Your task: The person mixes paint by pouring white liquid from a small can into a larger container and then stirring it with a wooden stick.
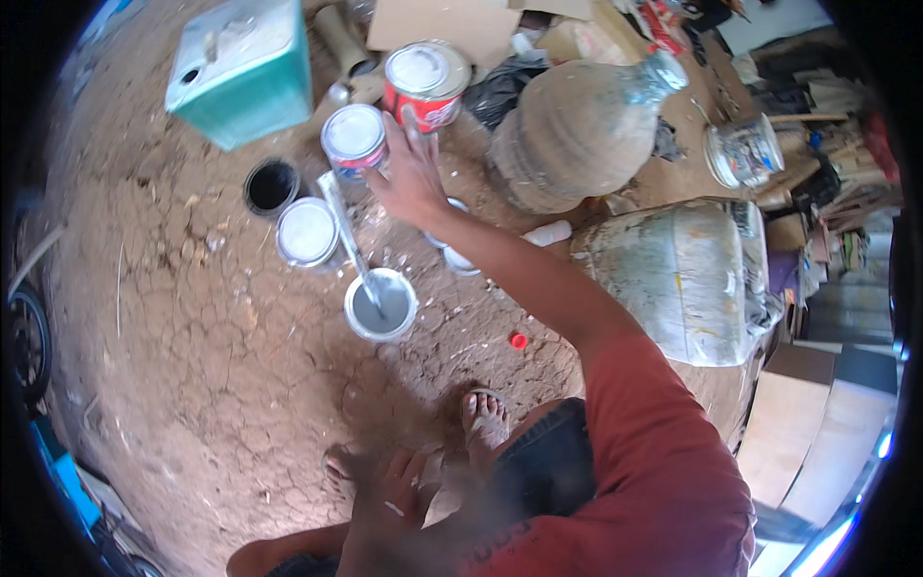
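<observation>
My right hand (411, 178) reaches forward with its fingers apart, against the side of a small paint tin (353, 135) with a pale lid. Just beyond it stands a bigger red tin (435, 108), its top smeared with white; my fingers overlap its near side. Nearer to me, an open tin of grey paint (380, 317) has a paint-smeared stick (346, 226) leaning in it. A tin with a white top (308, 233) and a dark-mouthed tin (271, 187) stand to its left. My left hand (389, 476) seems to be low, by my legs, smeared by motion; its fingers cannot be made out.
A green jerrycan (236, 101) stands far left. A large dusty bottle (586, 130) and a stained whitish container (663, 279) lie right of my arm. A white bucket (745, 154) stands far right. A red cap (519, 340) lies on the cracked earth floor (221, 356) near my foot (486, 418).
</observation>
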The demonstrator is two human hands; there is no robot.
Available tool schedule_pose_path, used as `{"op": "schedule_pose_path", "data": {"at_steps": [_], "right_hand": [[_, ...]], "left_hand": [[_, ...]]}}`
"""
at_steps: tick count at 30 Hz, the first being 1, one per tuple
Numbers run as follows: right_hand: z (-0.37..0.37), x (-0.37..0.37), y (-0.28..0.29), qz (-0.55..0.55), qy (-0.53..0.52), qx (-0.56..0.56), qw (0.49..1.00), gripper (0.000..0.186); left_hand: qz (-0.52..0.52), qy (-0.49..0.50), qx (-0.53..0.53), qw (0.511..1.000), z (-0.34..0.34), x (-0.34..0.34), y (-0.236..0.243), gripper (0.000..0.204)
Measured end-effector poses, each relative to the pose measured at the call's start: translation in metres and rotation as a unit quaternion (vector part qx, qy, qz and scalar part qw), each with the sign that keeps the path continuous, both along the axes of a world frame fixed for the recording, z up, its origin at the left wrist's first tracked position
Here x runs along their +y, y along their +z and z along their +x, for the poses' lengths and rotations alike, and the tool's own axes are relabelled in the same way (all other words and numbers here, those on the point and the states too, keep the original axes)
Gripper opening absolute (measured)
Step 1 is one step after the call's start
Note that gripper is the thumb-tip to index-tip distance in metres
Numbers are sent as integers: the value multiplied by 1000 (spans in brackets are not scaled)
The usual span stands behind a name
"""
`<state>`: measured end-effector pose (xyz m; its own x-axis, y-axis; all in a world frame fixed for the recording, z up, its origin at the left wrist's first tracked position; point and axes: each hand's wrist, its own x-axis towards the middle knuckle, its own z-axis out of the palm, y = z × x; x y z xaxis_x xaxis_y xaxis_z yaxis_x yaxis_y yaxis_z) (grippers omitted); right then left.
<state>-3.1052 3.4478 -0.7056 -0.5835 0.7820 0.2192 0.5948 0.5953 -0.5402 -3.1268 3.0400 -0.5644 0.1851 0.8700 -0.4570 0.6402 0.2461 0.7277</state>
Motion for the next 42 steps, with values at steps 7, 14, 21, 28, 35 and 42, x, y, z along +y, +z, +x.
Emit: {"op": "schedule_pose_path", "data": {"at_steps": [7,14,21,28,35,42], "right_hand": [[187,81,128,311,-385,186,849,107],[237,126,198,-39,-247,208,946,53],[230,107,142,-8,-159,375,913,58],[189,21,154,216,-80,101,968,74],[192,30,118,234,4,48,971,77],[160,16,141,148,-97,98,979,56]], "left_hand": [[-61,-20,-22,998,-3,58,30,51],[390,175,-144,893,63,228,28,42],[607,147,-4,781,90,381,63,57],[540,11,19,841,61,379,55,54],[511,159,6,845,66,367,35,62],[394,399,-189,806,50,337,11,48]]}}
